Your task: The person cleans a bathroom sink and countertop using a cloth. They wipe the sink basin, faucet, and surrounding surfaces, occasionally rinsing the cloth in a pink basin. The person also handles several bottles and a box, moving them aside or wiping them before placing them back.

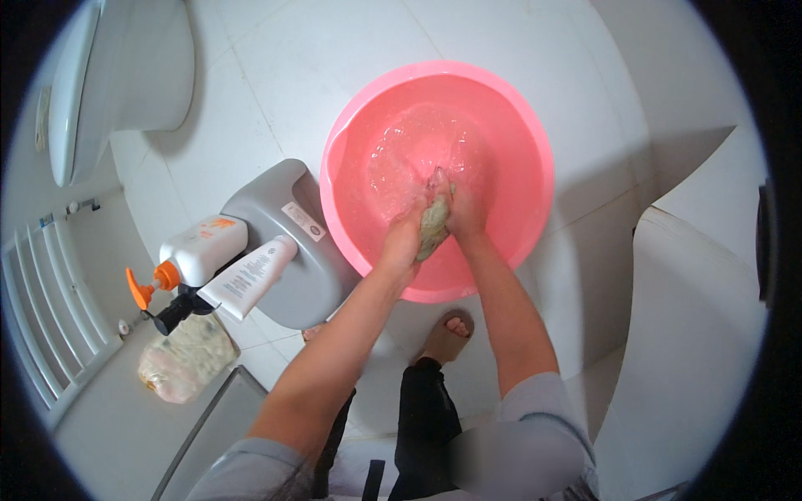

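Note:
A round pink plastic basin (526, 119) holding water stands on the tiled floor in front of me. Inside it, my left hand (402, 235) and my right hand (465, 210) press together around a bunched, wet, pale green cloth (433, 228). My left hand grips the cloth from its left side. The right one closes on it from the other side, its fingers partly hidden by water and blur. Ripples and bright reflections spread over the water beyond my fingertips.
Left of the basin stands a grey plastic stool (294, 275). A white pump bottle (207, 247) with an orange top and a white tube (250, 275) lie over it. Farther out are a toilet (150, 62), a towel radiator (62, 300) and a plastic bag (188, 360). A white cabinet (689, 300) is at right.

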`<state>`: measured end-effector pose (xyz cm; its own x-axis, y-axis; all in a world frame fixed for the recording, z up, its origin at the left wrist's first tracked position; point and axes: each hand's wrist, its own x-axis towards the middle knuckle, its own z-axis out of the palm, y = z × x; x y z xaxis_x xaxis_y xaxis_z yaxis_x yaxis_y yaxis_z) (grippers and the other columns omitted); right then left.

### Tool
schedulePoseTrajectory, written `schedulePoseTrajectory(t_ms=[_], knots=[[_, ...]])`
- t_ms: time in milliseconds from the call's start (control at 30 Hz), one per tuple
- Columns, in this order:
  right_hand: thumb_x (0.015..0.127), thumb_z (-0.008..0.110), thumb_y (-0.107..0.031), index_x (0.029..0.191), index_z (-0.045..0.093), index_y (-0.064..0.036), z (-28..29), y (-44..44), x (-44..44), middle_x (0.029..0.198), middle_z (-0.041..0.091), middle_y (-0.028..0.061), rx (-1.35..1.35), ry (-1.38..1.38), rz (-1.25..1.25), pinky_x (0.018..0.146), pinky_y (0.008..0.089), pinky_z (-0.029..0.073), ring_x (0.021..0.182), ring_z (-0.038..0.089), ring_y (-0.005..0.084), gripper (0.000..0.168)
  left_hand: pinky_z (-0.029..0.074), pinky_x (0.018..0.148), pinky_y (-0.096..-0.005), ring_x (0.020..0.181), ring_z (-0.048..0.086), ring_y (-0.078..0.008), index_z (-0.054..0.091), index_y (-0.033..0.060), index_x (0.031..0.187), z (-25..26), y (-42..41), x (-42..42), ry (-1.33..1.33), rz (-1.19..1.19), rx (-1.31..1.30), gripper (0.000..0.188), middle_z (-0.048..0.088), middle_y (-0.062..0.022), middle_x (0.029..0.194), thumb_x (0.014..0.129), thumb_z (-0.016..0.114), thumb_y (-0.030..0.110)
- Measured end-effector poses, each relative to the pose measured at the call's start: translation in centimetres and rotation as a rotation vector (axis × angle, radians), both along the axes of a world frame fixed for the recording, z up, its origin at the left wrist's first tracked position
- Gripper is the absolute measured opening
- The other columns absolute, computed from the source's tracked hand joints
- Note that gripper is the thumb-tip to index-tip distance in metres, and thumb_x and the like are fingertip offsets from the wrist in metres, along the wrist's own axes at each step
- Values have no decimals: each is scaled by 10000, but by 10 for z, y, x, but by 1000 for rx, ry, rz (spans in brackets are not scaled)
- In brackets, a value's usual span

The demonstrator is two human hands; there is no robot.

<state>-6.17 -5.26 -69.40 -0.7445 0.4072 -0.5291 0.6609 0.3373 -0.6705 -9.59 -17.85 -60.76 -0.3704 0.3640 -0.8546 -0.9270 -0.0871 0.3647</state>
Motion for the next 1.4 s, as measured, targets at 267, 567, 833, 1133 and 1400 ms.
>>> schedulePoseTrajectory(t_ms=[267,567,833,1133,1400], knots=[[953,431,-277,1188,534,7,-52,-4,-9,1167,579,245,476,-48,126,942,490,421,1059,564,370,384,378,1008,-403,1242,417,-213,381,138,1383,-62,-47,1,-62,81,-206,606,419,-56,1379,958,401,568],[877,589,-196,944,548,-48,109,-86,13,806,602,204,-177,300,-128,724,445,471,810,594,394,167,485,897,-450,1117,531,-267,485,83,1269,-39,-26,-15,-187,256,-8,567,537,-112,1212,954,431,552],[859,610,-318,883,627,-50,85,-74,7,847,639,168,162,370,-75,690,447,498,763,613,362,270,522,729,-366,777,598,-211,527,120,1027,-25,-24,-4,-247,326,283,355,605,-59,909,967,448,461],[916,501,-326,1092,624,-8,-27,-11,-16,1173,575,233,576,96,-453,911,519,424,1060,561,372,383,340,1028,-392,1175,486,-200,396,103,1382,-17,-43,-13,-121,234,-137,619,478,-55,1300,941,489,526],[900,527,-193,1265,494,-38,-26,16,9,1230,510,232,381,57,123,933,466,435,1143,500,404,398,420,955,-407,1086,528,-202,466,122,1321,-40,-30,8,-246,99,-150,553,514,-91,1241,942,494,523]])
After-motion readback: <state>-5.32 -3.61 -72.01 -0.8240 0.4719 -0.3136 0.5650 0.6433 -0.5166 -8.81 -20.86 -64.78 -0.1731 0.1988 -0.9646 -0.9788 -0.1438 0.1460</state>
